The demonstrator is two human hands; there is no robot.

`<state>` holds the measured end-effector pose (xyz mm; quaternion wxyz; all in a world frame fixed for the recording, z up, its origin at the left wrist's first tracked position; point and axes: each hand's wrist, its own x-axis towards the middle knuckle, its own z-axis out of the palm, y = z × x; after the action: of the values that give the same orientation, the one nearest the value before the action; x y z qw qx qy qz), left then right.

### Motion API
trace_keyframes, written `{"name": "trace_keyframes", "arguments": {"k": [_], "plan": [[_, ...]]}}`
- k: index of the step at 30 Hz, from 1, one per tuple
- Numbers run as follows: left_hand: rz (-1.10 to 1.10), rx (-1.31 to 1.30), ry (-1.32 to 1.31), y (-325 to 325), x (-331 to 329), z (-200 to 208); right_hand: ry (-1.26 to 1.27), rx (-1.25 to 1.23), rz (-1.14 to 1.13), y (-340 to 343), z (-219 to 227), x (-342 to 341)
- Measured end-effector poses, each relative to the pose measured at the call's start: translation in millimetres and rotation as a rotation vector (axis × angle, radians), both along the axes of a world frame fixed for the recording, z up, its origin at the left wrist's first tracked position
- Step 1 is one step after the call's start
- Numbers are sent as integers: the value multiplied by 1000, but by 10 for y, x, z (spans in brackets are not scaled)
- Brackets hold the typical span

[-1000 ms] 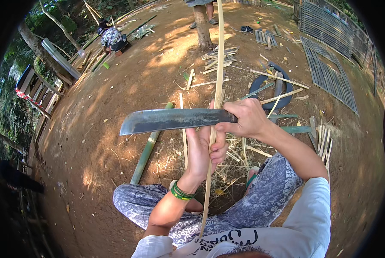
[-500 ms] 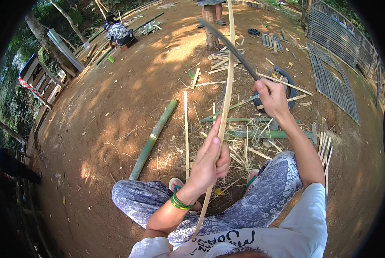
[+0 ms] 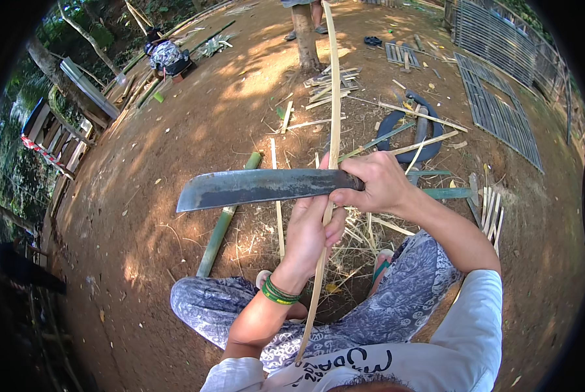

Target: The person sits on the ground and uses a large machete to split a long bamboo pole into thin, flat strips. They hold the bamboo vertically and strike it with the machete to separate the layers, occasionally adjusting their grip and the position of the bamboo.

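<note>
My left hand [image 3: 310, 228] is closed round a long, thin bamboo strip [image 3: 335, 85], which runs from my lap up past the top of the view and bows slightly. In my right hand [image 3: 378, 183] is the handle of a machete [image 3: 253, 188]. Its broad dark blade lies across the strip, just above my left hand, with the tip pointing left and the flat face showing. Part of my left fingers is hidden behind the blade. On the ground beyond my left knee lies a green bamboo pole [image 3: 226, 225].
Split strips lie in a pile [image 3: 331, 88] by a tree trunk [image 3: 307, 40]. A black ring [image 3: 429, 147], possibly a tyre, lies ahead to the right. Bamboo panels [image 3: 501, 111] are at far right. A person [image 3: 168, 55] crouches far left; another stands behind the trunk.
My right hand has come down and left, swinging the machete from pointing up and away to lying level across the strip. My left hand keeps its hold on the strip.
</note>
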<state>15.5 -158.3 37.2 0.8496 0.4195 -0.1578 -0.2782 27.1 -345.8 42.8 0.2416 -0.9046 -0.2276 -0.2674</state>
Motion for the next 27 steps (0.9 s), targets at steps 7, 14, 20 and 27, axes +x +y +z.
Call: {"name": "trace_keyframes", "arguments": {"k": [7, 14, 20, 27], "plan": [[10, 9, -55, 18, -70, 24, -65, 44, 44, 1, 7, 15], [65, 19, -38, -19, -148, 28, -114, 24, 72, -39, 8, 27], [38, 7, -29, 31, -200, 80, -210, -83, 48, -64, 64, 26], [-33, -16, -71, 146, -360, -4, -102, 361, -198, -581, 122, 170]]}}
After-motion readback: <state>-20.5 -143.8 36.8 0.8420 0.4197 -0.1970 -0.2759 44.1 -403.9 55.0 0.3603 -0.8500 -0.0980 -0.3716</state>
